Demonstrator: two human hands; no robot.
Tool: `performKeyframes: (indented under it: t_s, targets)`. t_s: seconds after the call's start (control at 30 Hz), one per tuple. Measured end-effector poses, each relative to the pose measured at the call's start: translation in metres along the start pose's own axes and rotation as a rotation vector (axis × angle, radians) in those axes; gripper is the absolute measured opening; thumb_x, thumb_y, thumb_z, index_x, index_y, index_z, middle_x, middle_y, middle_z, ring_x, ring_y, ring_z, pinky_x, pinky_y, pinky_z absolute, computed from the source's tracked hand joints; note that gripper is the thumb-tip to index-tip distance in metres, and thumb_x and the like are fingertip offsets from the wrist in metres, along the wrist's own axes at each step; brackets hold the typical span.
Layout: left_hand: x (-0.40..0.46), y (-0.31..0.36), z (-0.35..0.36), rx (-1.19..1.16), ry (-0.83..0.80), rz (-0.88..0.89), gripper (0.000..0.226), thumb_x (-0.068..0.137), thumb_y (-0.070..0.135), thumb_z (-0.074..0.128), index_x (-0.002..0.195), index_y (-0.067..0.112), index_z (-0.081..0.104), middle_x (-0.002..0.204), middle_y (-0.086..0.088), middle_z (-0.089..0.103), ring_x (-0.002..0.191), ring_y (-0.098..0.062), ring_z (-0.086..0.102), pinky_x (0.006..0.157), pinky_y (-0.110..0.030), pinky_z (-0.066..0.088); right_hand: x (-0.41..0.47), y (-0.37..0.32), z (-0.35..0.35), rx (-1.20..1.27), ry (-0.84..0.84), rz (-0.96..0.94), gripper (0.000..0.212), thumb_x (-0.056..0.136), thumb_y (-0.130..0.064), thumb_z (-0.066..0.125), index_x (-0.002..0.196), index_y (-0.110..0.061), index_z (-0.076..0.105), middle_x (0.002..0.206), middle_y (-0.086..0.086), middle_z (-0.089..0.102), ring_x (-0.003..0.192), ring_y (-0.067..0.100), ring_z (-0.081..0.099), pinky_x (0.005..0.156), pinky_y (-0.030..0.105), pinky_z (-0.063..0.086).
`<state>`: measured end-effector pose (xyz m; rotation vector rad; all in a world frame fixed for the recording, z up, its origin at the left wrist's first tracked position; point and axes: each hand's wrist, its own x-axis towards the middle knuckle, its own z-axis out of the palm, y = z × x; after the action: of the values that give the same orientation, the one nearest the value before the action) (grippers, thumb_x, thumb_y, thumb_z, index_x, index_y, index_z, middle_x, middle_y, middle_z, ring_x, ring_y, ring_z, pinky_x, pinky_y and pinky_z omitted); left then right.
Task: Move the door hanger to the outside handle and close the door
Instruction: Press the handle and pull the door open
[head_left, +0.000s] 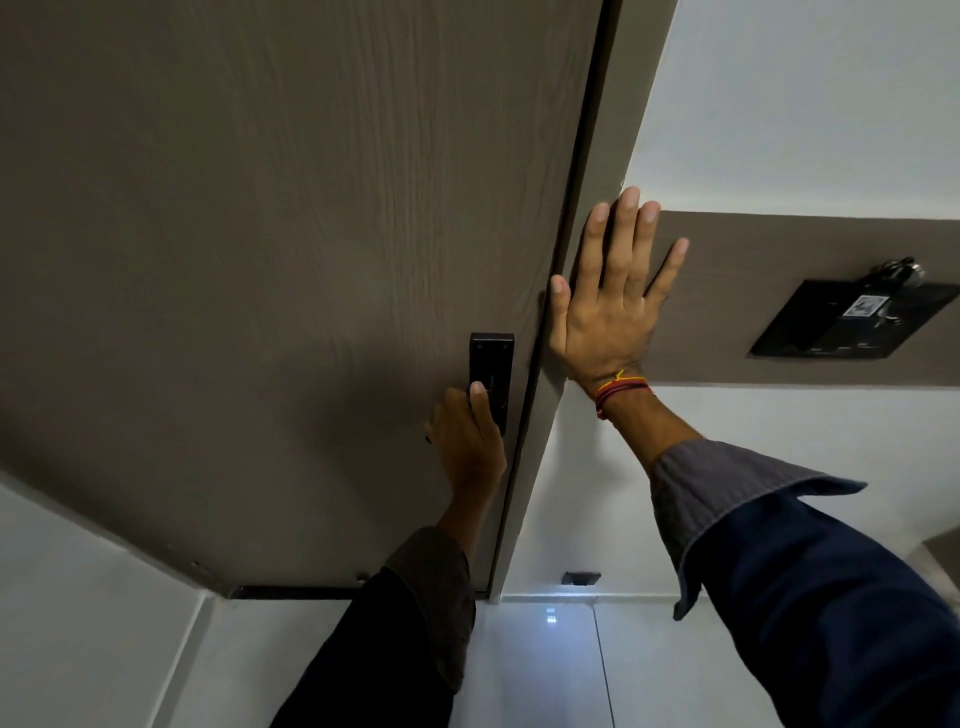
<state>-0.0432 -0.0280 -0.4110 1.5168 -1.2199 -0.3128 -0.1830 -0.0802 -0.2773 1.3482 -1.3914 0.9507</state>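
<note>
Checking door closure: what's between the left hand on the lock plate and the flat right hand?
Head view: only the door's dark edge seam and frame separate left hand from right hand.

no text can be read

The door (270, 234) is a broad slab with a grey-brown wood-grain finish, filling the left and middle of the scene. Its right edge lies against the frame (545, 415) of the same colour, with only a thin dark seam showing between them, so it looks shut or very nearly so. Low on its right side, just beside that edge, sits a black upright lock plate (491, 358); the handle itself is hidden under the left hand (470, 441) wrapped around it. The door hanger cannot be seen from this side.
</note>
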Motion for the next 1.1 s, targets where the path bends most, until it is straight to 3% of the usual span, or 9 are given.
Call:
performKeyframes:
  t_s: [0.1,0.2,0.3,0.37,0.43,0.5,0.57,0.9,1.1]
  targets:
    - [-0.003,0.0,-0.008,0.029,-0.039,0.0,0.064,0.103,0.059,0.013,0.078,0.014,0.052,0.065,0.0,0.051,0.063,-0.018,0.051,0.073,-0.043,0.049,-0.005,-0.002,-0.002,0.005,-0.018,-0.001,0.067,0.108,-0.044,0.028,0.165,-0.013,0.013,0.167,0.016,0.015,0.163,0.021,-0.019,0.132,0.054,-0.009]
    - [-0.007,0.001,-0.019,0.069,-0.129,0.014,0.07,0.101,0.064,0.008,0.078,0.014,0.052,0.065,-0.003,0.053,0.063,-0.022,0.054,0.071,-0.046,0.052,-0.003,-0.002,-0.008,0.022,-0.051,-0.014,0.07,0.108,-0.043,0.027,0.167,-0.011,0.008,0.167,0.015,0.013,0.163,0.021,-0.02,0.131,0.052,-0.013]
    - [-0.011,0.006,-0.037,0.137,-0.197,0.037,0.069,0.1,0.064,0.011,0.078,0.013,0.053,0.065,-0.006,0.054,0.064,-0.024,0.055,0.074,-0.046,0.052,-0.001,-0.002,-0.018,0.035,-0.103,-0.038,0.064,0.109,-0.039,0.027,0.164,-0.009,0.015,0.168,0.014,0.016,0.163,0.029,0.005,0.13,0.05,-0.017]
    - [-0.009,0.011,-0.052,0.29,-0.186,0.17,0.063,0.102,0.056,0.02,0.078,0.011,0.057,0.065,-0.006,0.055,0.064,-0.025,0.053,0.075,-0.045,0.051,0.0,0.0,-0.025,0.057,-0.133,-0.043,0.067,0.107,-0.033,0.04,0.164,-0.007,0.018,0.169,0.014,0.016,0.159,0.032,0.014,0.13,0.05,-0.017]
    - [-0.006,0.016,-0.067,0.483,-0.231,0.274,0.064,0.103,0.054,0.022,0.085,0.009,0.063,0.074,-0.008,0.063,0.073,-0.027,0.058,0.079,-0.044,0.049,0.001,0.002,-0.032,0.096,-0.16,-0.034,0.074,0.104,-0.03,0.049,0.166,-0.006,0.015,0.171,0.014,0.014,0.164,0.029,0.002,0.129,0.051,-0.015]
    - [-0.001,0.022,-0.076,0.657,-0.31,0.319,0.067,0.103,0.057,0.02,0.093,0.008,0.066,0.086,-0.01,0.069,0.085,-0.028,0.061,0.083,-0.043,0.046,0.001,0.002,-0.034,0.103,-0.193,-0.037,0.079,0.105,-0.029,0.048,0.167,-0.008,0.004,0.172,0.012,0.009,0.163,0.022,-0.022,0.129,0.051,-0.015]
    - [-0.002,0.033,-0.084,0.804,-0.357,0.335,0.066,0.103,0.058,0.023,0.098,0.009,0.068,0.093,-0.011,0.071,0.091,-0.029,0.062,0.086,-0.043,0.046,0.003,0.006,-0.039,0.109,-0.209,-0.054,0.079,0.106,-0.029,0.047,0.165,-0.012,-0.002,0.173,0.011,0.006,0.159,0.018,-0.031,0.129,0.051,-0.013]
    - [-0.023,0.074,-0.1,1.13,-0.39,0.257,0.07,0.101,0.06,0.027,0.079,0.01,0.071,0.085,-0.013,0.072,0.083,-0.028,0.064,0.079,-0.039,0.05,0.003,0.03,-0.045,0.231,-0.257,-0.222,0.079,0.104,-0.023,0.044,0.17,-0.01,0.001,0.176,0.005,-0.014,0.162,0.02,-0.021,0.132,0.051,-0.011]
    - [-0.053,0.086,-0.106,1.146,-0.343,0.173,0.055,0.105,0.05,0.028,0.111,0.007,0.062,0.107,-0.017,0.071,0.104,-0.033,0.063,0.099,-0.043,0.047,0.003,0.037,-0.064,0.32,-0.336,-0.242,0.08,0.102,-0.026,0.045,0.168,-0.004,0.008,0.174,0.008,-0.016,0.163,0.024,-0.011,0.13,0.051,-0.013]
